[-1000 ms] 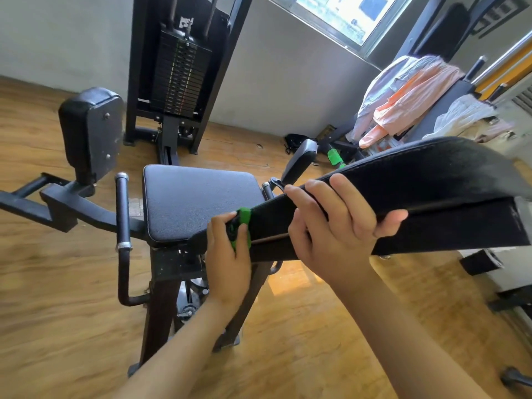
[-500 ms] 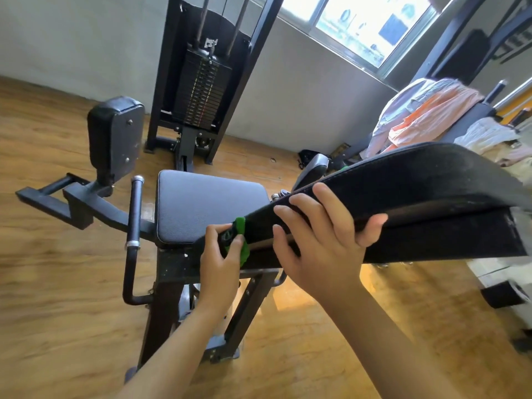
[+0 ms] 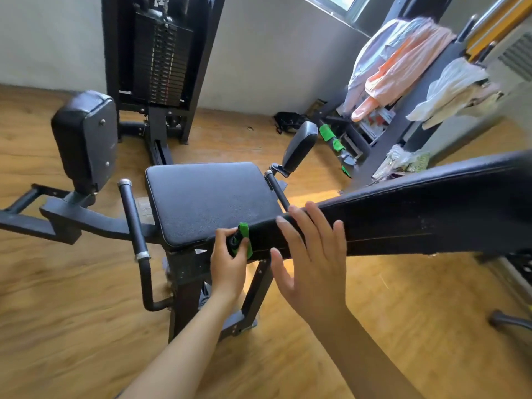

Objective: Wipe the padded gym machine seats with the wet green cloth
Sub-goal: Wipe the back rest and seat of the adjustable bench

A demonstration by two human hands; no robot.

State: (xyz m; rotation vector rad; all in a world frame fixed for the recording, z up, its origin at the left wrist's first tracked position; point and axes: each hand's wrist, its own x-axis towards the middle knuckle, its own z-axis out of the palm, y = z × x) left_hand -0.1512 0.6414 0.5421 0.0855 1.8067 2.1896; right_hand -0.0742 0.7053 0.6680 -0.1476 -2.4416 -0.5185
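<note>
A black padded seat point(image 3: 207, 200) of a gym machine lies flat in the middle of the view. A long black padded backrest point(image 3: 417, 208) slants from the seat's near right corner up to the right edge. My left hand point(image 3: 229, 260) grips a bunched green cloth point(image 3: 243, 240) against the low end of the backrest. My right hand point(image 3: 312, 260) hovers with straight, spread fingers just in front of the backrest's side, fingertips at its upper edge. A smaller black pad point(image 3: 85, 139) stands upright at the left, and another point(image 3: 298, 146) behind the seat.
The weight stack point(image 3: 159, 56) stands at the back against the wall. Black handles point(image 3: 134, 223) flank the seat. Clothes point(image 3: 403, 61) hang over a rack at the right. Green items point(image 3: 331, 138) lie on the wooden floor point(image 3: 72, 312) behind the seat.
My right hand has let go of the backrest and opened, fingers now straight. The left hand keeps the green cloth at the backrest's low end. The camera has tilted down.
</note>
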